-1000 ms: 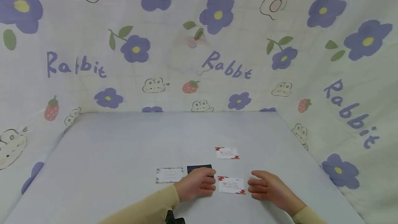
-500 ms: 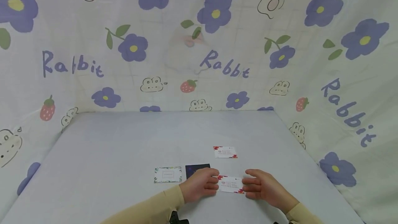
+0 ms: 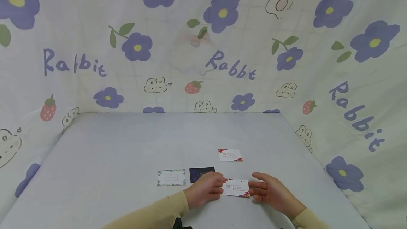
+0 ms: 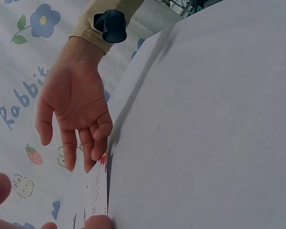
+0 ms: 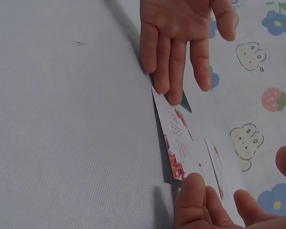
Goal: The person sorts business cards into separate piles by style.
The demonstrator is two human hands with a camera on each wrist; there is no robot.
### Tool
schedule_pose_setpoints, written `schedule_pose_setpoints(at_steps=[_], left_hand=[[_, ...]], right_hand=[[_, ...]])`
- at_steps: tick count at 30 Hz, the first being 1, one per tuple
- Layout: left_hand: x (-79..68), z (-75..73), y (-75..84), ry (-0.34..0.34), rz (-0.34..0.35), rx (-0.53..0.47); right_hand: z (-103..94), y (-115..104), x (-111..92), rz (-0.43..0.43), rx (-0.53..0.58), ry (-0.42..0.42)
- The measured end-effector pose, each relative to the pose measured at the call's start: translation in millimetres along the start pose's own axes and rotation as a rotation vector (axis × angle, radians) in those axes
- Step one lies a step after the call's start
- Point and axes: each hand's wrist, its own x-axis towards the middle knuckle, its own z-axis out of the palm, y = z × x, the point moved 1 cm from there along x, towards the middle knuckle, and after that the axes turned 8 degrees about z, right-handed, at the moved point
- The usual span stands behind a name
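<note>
A white business card (image 3: pixel 235 187) with red floral corners is between my two hands, near the front of the table. My left hand (image 3: pixel 205 191) has its extended fingers right at the card's left edge. From the other side, the fingertips of my right hand (image 3: pixel 275 194) meet the right edge. In the right wrist view, the card (image 5: pixel 178 138) stands slightly off the tabletop, with a dark shadow along its near side. A dark card (image 3: pixel 197 174) sits partly hidden behind my left hand. Neither hand curls around anything.
A matching red-cornered card (image 3: pixel 230 154) lies farther back. Left of the dark card is a white card with a leafy border (image 3: pixel 171 177). The pale tabletop (image 3: pixel 127 140) meets a rabbit-and-flower patterned curtain (image 3: pixel 178 59) at its back and sides.
My right hand has moved left until its fingers reach the card's edge. My left hand has shifted slightly right to the opposite edge, uncovering more of the dark card.
</note>
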Motion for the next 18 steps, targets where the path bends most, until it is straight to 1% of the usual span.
schedule_pose_setpoints(at_steps=[9, 14, 18], left_hand=[[-2.0, 4.9, -1.0, 0.013, 0.024, 0.030], [-3.6, 4.8, 0.5, 0.009, 0.012, 0.038], [-6.8, 4.9, 3.6, -0.005, 0.019, 0.030]], right_hand=[[4.5, 4.8, -5.4, 0.003, 0.006, 0.025], [4.2, 4.9, -8.0, 0.009, -0.043, 0.038], [2.9, 3.5, -9.6, -0.010, -0.086, 0.054]])
